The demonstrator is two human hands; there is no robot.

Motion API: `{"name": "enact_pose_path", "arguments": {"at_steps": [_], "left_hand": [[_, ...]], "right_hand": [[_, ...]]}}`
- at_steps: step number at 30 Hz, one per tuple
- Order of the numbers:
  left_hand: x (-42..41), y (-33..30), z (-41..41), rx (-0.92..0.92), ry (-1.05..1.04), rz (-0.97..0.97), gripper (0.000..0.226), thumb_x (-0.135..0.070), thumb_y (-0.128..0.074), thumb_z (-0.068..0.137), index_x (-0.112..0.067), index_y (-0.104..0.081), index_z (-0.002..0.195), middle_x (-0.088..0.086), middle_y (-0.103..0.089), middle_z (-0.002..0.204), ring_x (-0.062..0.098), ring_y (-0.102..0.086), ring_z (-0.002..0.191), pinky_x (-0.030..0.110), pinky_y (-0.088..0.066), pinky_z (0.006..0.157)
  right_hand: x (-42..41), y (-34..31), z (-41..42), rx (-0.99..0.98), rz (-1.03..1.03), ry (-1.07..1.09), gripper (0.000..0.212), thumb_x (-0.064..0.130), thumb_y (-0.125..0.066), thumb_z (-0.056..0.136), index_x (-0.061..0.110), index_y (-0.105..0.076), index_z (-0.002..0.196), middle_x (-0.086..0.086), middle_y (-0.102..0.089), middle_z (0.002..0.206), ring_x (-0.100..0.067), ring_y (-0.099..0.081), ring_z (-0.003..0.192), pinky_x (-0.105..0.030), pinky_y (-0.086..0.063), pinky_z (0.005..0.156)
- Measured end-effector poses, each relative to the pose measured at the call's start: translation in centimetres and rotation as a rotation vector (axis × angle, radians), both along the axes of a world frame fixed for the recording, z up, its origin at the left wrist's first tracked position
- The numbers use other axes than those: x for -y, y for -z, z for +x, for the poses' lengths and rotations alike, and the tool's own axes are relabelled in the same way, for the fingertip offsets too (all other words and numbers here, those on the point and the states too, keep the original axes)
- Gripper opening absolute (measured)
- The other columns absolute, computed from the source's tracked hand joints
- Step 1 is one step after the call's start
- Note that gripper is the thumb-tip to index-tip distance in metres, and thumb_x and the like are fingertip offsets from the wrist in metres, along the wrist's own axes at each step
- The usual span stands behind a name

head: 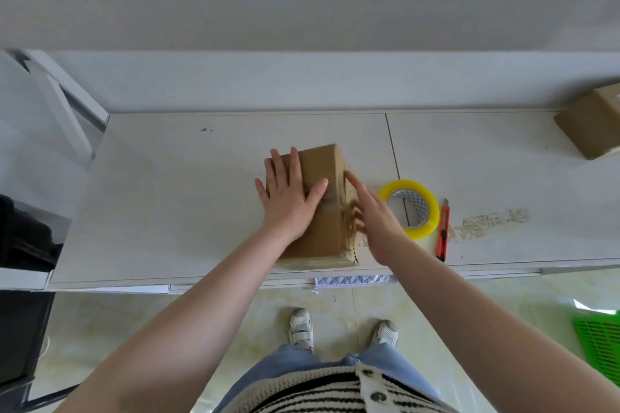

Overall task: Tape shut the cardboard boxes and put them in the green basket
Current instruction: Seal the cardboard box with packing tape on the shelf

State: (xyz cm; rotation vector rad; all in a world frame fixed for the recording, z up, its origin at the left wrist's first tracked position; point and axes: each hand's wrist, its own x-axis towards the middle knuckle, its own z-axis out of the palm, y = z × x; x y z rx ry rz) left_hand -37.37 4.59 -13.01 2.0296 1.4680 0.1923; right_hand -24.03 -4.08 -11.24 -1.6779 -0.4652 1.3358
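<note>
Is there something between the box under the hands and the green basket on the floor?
Only the tape roll and knife lie right of the box; lifted toward the basket, nothing visible blocks it.

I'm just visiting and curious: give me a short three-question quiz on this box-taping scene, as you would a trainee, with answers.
1. True or false: the left hand lies flat on top of the cardboard box.
2. What lies directly right of the yellow tape roll? A) scissors B) orange utility knife C) marker
3. Fill in: the green basket stands on the ____.

Key: 1 true; 2 B; 3 floor. The right hand smooths tape along the box's right side, fingers straight.
</note>
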Motion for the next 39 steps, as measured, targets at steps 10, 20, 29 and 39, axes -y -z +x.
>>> {"name": "enact_pose_path", "arguments": {"at_steps": [10, 20, 29, 39], "left_hand": [[0.2, -2.2, -0.4, 0.761, -0.422, -0.941, 0.088, -0.054, -0.072, 0.080, -0.034, -0.024, 0.150, 0.005, -0.064, 0.127, 0.027, -0.067, 0.107, 0.053, -0.052, 0.094], [0.6, -1.9, 0.7, 0.701, -0.435, -0.737, 0.061, -0.040, -0.071, 0.086, -0.026, -0.040, 0.137, 0.010, -0.063, 0.123, 0.034, -0.064, 0.107, 0.057, -0.053, 0.091], [-0.5, -1.4, -5.9, 1.066, -0.213, -1.146, 0.075, -0.067, -0.043, 0.084, -0.018, -0.051, 0.140, 0.011, -0.058, 0.138, 0.027, -0.057, 0.125, 0.044, -0.052, 0.097], [-0.4, -2.9, -4.6, 0.832, -0.478, -0.674, 0.054, -0.056, -0.047, 0.096, -0.022, -0.056, 0.136, -0.002, -0.058, 0.137, 0.014, -0.055, 0.125, 0.040, -0.042, 0.108]], "right_hand": [[-1.9, -1.2, -1.7, 0.096, -0.029, -0.045, 0.044, 0.045, -0.054, 0.096, 0.022, -0.045, 0.132, -0.007, -0.062, 0.121, -0.023, -0.065, 0.104, -0.048, -0.056, 0.088], [-2.3, -0.4, -2.3, 0.435, -0.051, -0.096, 0.032, 0.039, -0.046, 0.101, 0.016, -0.050, 0.124, 0.000, -0.063, 0.102, -0.025, -0.063, 0.100, -0.042, -0.053, 0.086], [0.0, -2.0, 0.5, -0.114, -0.058, -0.075, 0.063, 0.060, -0.067, 0.080, 0.024, -0.058, 0.131, 0.004, -0.072, 0.110, -0.006, -0.071, 0.090, -0.022, -0.055, 0.066], [0.0, -2.8, 0.5, -0.207, 0.063, 0.004, 0.032, 0.040, -0.065, 0.091, 0.032, -0.060, 0.121, -0.003, -0.073, 0.110, -0.023, -0.071, 0.098, -0.044, -0.060, 0.076]]}}
